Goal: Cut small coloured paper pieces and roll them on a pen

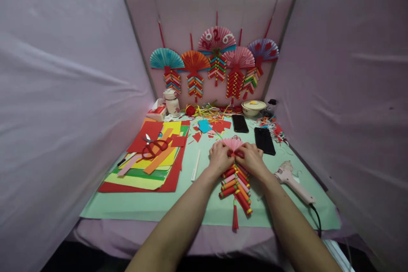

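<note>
A pink pleated paper fan [234, 143] lies on the table in front of me, partly covered by my hands. Below it runs a string of rolled paper firecrackers [236, 182] in red, orange and pink with yellow-green ends, and a red paper tassel [235, 216] at the bottom. My left hand [220, 156] is closed on the fan's lower left side, near its base. Opposite it, my right hand [250, 157] is closed on the lower right side. Dark red shapes show between the fingers at the fan's base; I cannot tell exactly what they are.
Left lie coloured paper sheets [140, 180] with red-handled scissors [154, 148]. A white stick [196, 165] is beside my left wrist. Right are two phones [264, 141] [240, 123] and a glue gun [295, 182] with its cord. Paper scraps [219, 126], a lidded bowl [253, 108] and hanging fans [195, 61] are behind.
</note>
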A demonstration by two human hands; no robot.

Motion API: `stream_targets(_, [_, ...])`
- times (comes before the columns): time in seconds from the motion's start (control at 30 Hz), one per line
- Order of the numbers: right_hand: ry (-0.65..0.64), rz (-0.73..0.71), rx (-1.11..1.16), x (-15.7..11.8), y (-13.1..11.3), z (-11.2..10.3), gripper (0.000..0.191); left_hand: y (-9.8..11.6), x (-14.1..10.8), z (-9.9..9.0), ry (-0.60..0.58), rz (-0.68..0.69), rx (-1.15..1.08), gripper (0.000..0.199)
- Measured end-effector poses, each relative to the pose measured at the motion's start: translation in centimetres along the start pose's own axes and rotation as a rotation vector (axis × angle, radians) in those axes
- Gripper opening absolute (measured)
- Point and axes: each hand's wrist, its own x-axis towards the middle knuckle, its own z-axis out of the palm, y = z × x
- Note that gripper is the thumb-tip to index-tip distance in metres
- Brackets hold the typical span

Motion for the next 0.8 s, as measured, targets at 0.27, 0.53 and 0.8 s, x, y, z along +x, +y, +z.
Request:
stream_targets(0.27, [-0.016, 0.013, -0.024, -0.1, 0.0, 0.1, 0.020, -0.3, -0.2, 0.5, 0.021, 0.021, -0.018, 0.017])
stream_targets(0.53, [-0.005, 0.033, -0.080, -0.1, 0.3, 0.4, 0.023, -0.4, -0.3, 0.8, 0.029, 0.012, -0.026, 0.022])
stream_targets(0.8, [-0.008, 0.003, -0.119, -0.1, 1.0, 1.2, 0.026, -0.2, -0.7, 0.5, 0.021, -0.011, -0.016, 0.024])
